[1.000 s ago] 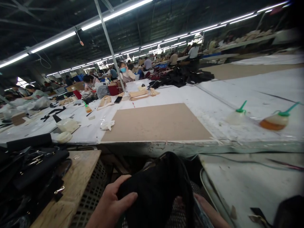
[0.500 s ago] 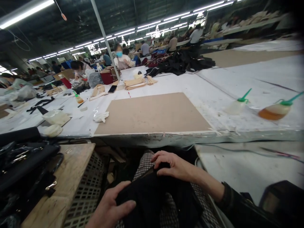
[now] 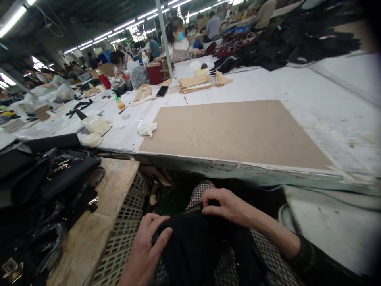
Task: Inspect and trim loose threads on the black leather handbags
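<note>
flat brown sheet (image 3: 238,131); hands (image 3: 149,240) pinch limp black fabric (image 3: 193,240).

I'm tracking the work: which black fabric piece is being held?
The black fabric piece on the lap, in the left hand and right hand; the black heap and black strips lie on the table.

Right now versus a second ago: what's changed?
The right hand has moved up from the right side of the black cloth to its far edge, which its fingers grip. The cloth's peak has come down. The view has swung left, dropping two bottles on the right out of frame. The left hand still holds the cloth's left edge; the brown board stays on the table.
</note>
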`<state>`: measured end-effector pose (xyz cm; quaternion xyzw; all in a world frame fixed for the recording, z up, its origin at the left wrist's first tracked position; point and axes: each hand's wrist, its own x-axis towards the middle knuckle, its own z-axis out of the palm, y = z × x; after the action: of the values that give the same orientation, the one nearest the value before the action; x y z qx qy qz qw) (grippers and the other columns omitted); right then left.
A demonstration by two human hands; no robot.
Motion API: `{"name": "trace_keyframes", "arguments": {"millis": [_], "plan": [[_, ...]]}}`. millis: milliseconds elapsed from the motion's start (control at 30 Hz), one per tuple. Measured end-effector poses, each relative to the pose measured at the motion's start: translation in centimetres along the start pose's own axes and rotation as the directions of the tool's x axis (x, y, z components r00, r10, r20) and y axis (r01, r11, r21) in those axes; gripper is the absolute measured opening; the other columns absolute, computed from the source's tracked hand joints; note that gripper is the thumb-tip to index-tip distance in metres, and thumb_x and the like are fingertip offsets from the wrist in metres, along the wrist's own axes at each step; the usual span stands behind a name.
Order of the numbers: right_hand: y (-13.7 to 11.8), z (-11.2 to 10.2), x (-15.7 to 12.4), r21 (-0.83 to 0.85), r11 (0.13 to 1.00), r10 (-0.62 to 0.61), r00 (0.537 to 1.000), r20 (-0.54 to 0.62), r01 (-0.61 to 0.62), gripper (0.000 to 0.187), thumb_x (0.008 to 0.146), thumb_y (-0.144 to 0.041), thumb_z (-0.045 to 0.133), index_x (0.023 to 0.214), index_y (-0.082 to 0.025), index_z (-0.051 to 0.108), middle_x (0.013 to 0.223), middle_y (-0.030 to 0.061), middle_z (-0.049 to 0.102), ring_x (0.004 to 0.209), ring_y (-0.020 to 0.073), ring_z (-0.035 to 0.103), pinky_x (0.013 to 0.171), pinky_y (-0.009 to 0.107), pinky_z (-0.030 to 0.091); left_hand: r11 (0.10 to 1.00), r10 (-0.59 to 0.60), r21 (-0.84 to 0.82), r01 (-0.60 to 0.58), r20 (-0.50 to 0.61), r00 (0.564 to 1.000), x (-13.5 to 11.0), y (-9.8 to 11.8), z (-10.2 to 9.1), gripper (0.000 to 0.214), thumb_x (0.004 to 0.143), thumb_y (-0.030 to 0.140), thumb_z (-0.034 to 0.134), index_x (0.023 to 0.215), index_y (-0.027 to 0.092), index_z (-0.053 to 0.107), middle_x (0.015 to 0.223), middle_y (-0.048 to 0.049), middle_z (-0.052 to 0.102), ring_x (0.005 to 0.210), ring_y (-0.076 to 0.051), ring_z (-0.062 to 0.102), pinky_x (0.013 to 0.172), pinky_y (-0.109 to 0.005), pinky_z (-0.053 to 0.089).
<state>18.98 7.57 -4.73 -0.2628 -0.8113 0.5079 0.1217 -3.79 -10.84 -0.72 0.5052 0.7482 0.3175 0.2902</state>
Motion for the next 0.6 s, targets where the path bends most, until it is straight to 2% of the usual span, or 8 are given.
{"name": "trace_keyframes", "arguments": {"millis": [100,167,300,467,600], "plan": [[0.4,0.2,0.3,0.030,1.000,0.003,1.000,-0.009,-0.003,0.013,0.085,-0.031,0.070,0.078,-0.021,0.067,0.088,-0.0002,0.070,0.086,0.0193,0.062,0.079,0.027,0.045,0.991,-0.033,-0.126,0.035,0.021,0.999,0.5,0.0,0.1,0.031,0.090,0.045,0.056,0.099,0.021,0.074,0.097,-0.0064,0.065,0.096,-0.023,0.060,0.088,-0.031,0.048],[0.5,0.1,0.3,0.062,0.998,0.005,1.000,-0.008,-0.004,0.016,0.086,-0.034,0.069,0.077,-0.021,0.066,0.091,0.0011,0.070,0.087,0.0201,0.062,0.081,0.028,0.046,0.974,-0.095,-0.193,0.114,0.106,0.990,1.1,0.0,-0.1,0.028,0.089,0.043,0.060,0.095,0.019,0.074,0.091,-0.0040,0.065,0.090,-0.020,0.060,0.080,-0.027,0.046],[0.3,-0.5,0.1,0.155,0.988,-0.024,0.998,0.058,0.015,0.022,0.087,-0.037,0.068,0.074,-0.019,0.065,0.100,0.0036,0.070,0.095,0.0222,0.062,0.087,0.031,0.045,0.914,-0.218,-0.282,0.293,0.269,0.938,2.2,-0.7,-0.4,0.026,0.083,0.039,0.068,0.094,0.016,0.071,0.084,-0.0012,0.064,0.079,-0.016,0.056,0.068,-0.023,0.042],[-0.1,-1.3,-0.2,0.181,0.983,-0.061,0.983,0.173,0.029,0.021,0.087,-0.035,0.068,0.074,-0.019,0.068,0.113,0.0038,0.068,0.106,0.0231,0.060,0.096,0.033,0.041,0.885,-0.207,-0.326,0.333,0.365,0.908,2.8,-1.4,-0.3,0.028,0.079,0.035,0.073,0.098,0.014,0.068,0.086,-0.0024,0.065,0.079,-0.016,0.056,0.071,-0.024,0.041],[0.2,-1.0,-0.5,0.181,0.984,-0.024,0.993,0.114,0.003,0.017,0.087,-0.031,0.069,0.074,-0.019,0.068,0.108,0.0025,0.069,0.101,0.0219,0.062,0.092,0.031,0.043,0.858,-0.181,-0.366,0.361,0.443,0.878,3.0,-1.5,-0.2,0.030,0.082,0.036,0.071,0.102,0.015,0.069,0.092,-0.0040,0.067,0.085,-0.017,0.058,0.076,-0.025,0.043]]}}
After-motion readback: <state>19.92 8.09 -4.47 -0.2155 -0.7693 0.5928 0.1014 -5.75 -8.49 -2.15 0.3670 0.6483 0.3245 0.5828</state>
